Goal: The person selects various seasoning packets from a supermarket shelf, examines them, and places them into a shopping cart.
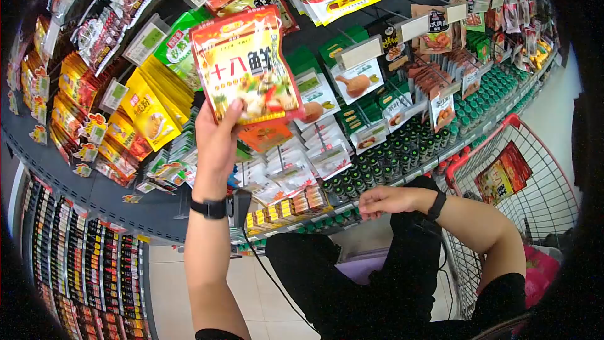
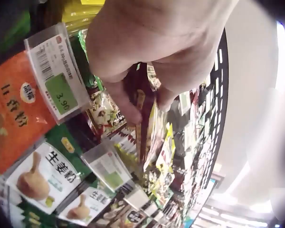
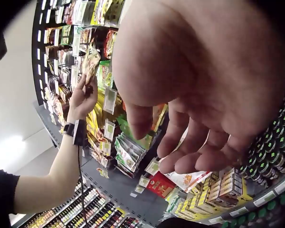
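Note:
My left hand (image 1: 228,119) holds up a red seasoning packet (image 1: 245,66) with white characters and a food picture, thumb on its lower front edge, in front of the hanging displays. In the left wrist view the left hand (image 2: 146,102) pinches the packet (image 2: 143,137), seen edge-on. My right hand (image 1: 371,203) rests low over my dark trouser leg, fingers loosely curled. The right wrist view shows the right hand (image 3: 171,142) with an empty palm, and farther off the left hand (image 3: 83,97) with the packet (image 3: 91,59).
Curved shelving (image 1: 94,195) carries hanging yellow packets (image 1: 148,110), white pouches (image 1: 362,79), price tags (image 2: 54,76) and rows of green-capped bottles (image 1: 377,157). A red wire shopping cart (image 1: 528,132) stands at right with a red packet (image 1: 503,173) inside. Dark bottles (image 1: 82,264) fill a low shelf.

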